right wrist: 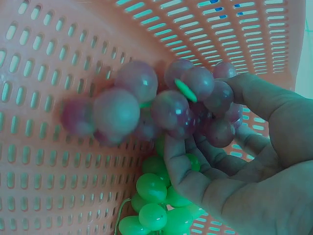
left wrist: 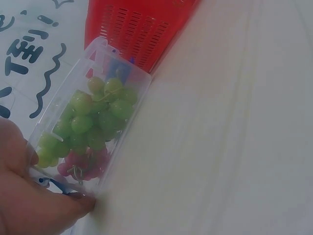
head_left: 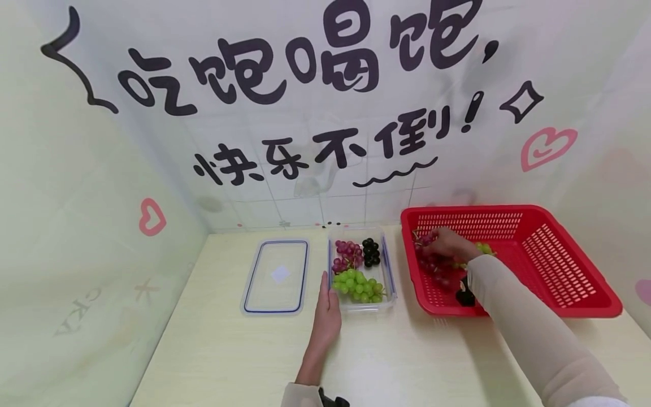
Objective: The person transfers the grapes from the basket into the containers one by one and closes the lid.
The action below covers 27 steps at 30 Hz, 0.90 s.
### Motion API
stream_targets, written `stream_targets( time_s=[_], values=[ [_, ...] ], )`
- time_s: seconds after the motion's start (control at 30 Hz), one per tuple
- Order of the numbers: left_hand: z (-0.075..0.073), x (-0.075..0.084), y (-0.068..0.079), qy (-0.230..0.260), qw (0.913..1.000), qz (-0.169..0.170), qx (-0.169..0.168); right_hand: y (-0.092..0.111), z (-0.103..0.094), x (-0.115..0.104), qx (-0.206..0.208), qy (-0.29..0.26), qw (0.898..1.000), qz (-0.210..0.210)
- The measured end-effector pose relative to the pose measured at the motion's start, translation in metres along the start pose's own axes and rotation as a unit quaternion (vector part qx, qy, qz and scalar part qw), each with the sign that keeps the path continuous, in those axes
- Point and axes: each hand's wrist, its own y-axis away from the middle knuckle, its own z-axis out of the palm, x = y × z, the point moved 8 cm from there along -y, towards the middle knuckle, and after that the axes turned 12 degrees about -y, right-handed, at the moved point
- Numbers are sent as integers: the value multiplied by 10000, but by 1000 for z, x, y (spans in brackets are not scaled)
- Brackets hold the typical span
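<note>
At the clear plastic container (head_left: 387, 265), my left hand (head_left: 327, 316) rests along the left side, fingers straight and thumb by the near corner. In the left wrist view that hand (left wrist: 29, 191) touches the wall beside a blue-edged clip. Inside lie bunches of green grapes (head_left: 358, 284), purple-red grapes (head_left: 348, 253) and black grapes (head_left: 371, 252). My right hand (head_left: 450, 246) reaches into the red basket (head_left: 511, 209). Its fingers and thumb hold another bunch of purple-red grapes (right wrist: 168, 110), seen closely in the right wrist view, above green grapes (right wrist: 156, 196).
A clear lid with a blue seal (head_left: 277, 277) lies flat on the pale table (head_left: 213, 333), left of the container. More green grapes (head_left: 485, 248) and a black item (head_left: 464, 295) are in the basket. A wall covering with lettering (head_left: 351, 147) rises behind.
</note>
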Motion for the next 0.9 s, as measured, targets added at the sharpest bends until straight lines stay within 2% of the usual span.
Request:
stream_targets(
  time_s=[0.9],
  values=[
    [0,0,0,1,10000,-34,-9,4,-9,-5,32,-318,9990,-299]
  ],
)
